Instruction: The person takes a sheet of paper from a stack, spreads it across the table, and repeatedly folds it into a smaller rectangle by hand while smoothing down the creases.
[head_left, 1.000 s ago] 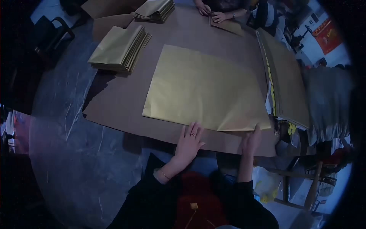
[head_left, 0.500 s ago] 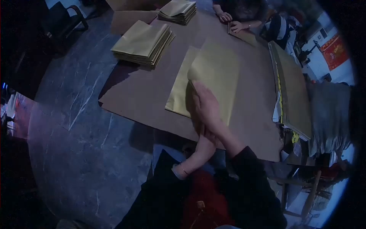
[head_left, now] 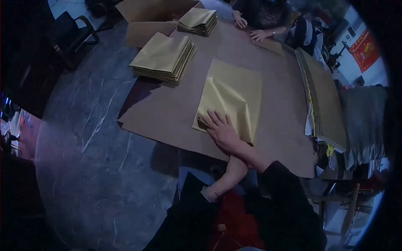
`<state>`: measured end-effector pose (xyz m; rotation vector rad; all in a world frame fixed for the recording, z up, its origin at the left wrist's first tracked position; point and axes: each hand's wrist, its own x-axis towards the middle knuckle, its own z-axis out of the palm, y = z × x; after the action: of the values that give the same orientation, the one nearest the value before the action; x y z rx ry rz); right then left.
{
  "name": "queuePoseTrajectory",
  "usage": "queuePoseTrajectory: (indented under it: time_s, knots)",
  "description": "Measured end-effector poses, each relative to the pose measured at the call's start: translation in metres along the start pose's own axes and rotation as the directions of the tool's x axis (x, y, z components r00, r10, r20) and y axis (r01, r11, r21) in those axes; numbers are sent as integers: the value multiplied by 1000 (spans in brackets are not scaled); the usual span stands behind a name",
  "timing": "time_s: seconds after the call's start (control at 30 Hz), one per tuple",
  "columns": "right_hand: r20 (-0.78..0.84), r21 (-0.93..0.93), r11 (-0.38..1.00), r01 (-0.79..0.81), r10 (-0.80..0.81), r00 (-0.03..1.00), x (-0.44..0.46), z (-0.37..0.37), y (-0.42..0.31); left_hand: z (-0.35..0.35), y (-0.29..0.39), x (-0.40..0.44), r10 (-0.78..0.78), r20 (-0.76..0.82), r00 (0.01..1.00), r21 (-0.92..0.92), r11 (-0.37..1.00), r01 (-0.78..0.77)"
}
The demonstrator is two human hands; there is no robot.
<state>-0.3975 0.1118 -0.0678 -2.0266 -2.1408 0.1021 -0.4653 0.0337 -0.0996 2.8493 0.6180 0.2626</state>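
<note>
Hands: right (head_left: 222, 134) spread on gold paper (head_left: 236, 85) | left (head_left: 237, 166) under forearm (head_left: 254, 157), can't tell | gold stacks (head_left: 161, 54), carton (head_left: 149, 34) beyond

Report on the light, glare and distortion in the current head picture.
Head view: dim, bluish light overall; head view: soft sheen along the creases of the golden sheet, no harsh glare; head view: a dark patch, probably shadow, on the floor by the table; head view: fisheye look, corners fading to black; head view: right hand fairly clear.
</note>
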Motion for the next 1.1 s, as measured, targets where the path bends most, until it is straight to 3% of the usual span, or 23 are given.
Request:
queuePoseTrajectory:
  time_s: [0.17,0.23,0.37,0.4,0.43,0.5,0.6,0.63,0.73,0.87,0.9,0.97,1.1]
  knots:
    - [17,7,1000,-24,24,1000,-3,-4,0,14,-4,1,38,-26,999,6,999,-38]
    - [17,10,1000,-19,19,1000,-4,-5,0,12,-7,1,95,113,989,-199,977,-71]
    - [-47,-22,999,-37,36,998,-6,0,1,-27,-26,-26,139,208,968,-363,930,-56]
    - [-62,-17,999,-31,30,998,-7,2,3,-33,-34,-34,71,-86,994,-392,914,-100]
    - [-76,-12,1000,-26,25,997,-7,3,4,-42,-40,-41,-12,-369,929,-407,901,-150]
    - [-103,-31,999,-26,23,994,-8,5,4,-60,-54,-51,-221,-478,850,-463,886,-29]
    - [-96,-62,996,-58,52,994,-10,1,-1,-70,-75,-53,-480,-403,779,-510,825,244]
    - [-93,-110,992,-66,56,994,-10,4,-1,-66,-86,-54,-439,-467,768,-436,869,232]
    - [-113,-101,988,-117,105,988,-8,5,-5,-61,-104,-49,-406,-407,818,-285,907,309]
    - [-81,-108,980,-167,158,984,-13,4,-8,-62,-109,-45,-390,-322,863,-265,912,314]
    - [-51,-184,965,-190,183,982,-13,5,-10,-60,-109,-45,-391,-318,864,-266,911,315]
    - [-66,-174,964,-203,195,979,-15,8,-10,-54,-110,-44,-382,-244,891,-161,922,351]
    - [-83,-172,957,-232,220,972,-16,9,-13,-54,-108,-42,-402,-238,884,-174,913,368]
